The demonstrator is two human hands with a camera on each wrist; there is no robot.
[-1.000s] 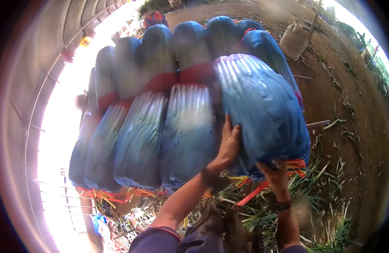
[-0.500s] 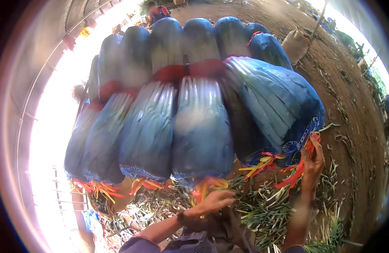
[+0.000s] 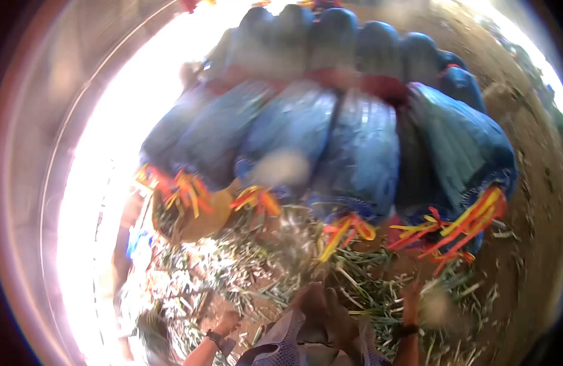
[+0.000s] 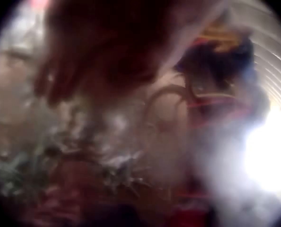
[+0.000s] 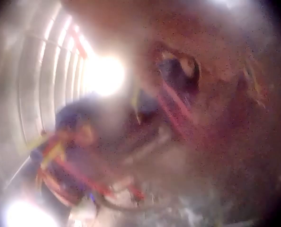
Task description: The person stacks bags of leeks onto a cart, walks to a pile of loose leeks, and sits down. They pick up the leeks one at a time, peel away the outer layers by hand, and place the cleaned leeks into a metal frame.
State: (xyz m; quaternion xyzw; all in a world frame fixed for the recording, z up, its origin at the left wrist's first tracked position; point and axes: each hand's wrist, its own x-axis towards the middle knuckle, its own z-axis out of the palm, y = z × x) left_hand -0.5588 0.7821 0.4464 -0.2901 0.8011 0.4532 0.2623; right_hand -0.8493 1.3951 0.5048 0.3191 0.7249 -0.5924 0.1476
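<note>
Below the row of blue wrapped bundles (image 3: 360, 152), my left hand (image 3: 228, 322) is at the lower left in the head view, touching no bundle. The left wrist view has this hand (image 4: 107, 47) blurred across the top, its fingers hanging loose with nothing visible in them. My right hand (image 3: 410, 296) is blurred, lower than the red and yellow ribbons (image 3: 470, 222) of the rightmost front bundle (image 3: 470, 146). In the right wrist view the hand (image 5: 216, 52) is smeared; no held object can be made out.
A back row of bundles (image 3: 333, 43) stands behind the front one. Cut green leaves (image 3: 251, 256) litter the ground near my legs. A pale sack (image 3: 504, 100) is at the right, and brown soil (image 3: 531, 183) lies beyond the bundles.
My right hand has let go of the ribbons at the rightmost bundle and dropped down. My left hand has moved down and left. The bundles now appear higher and farther right in view.
</note>
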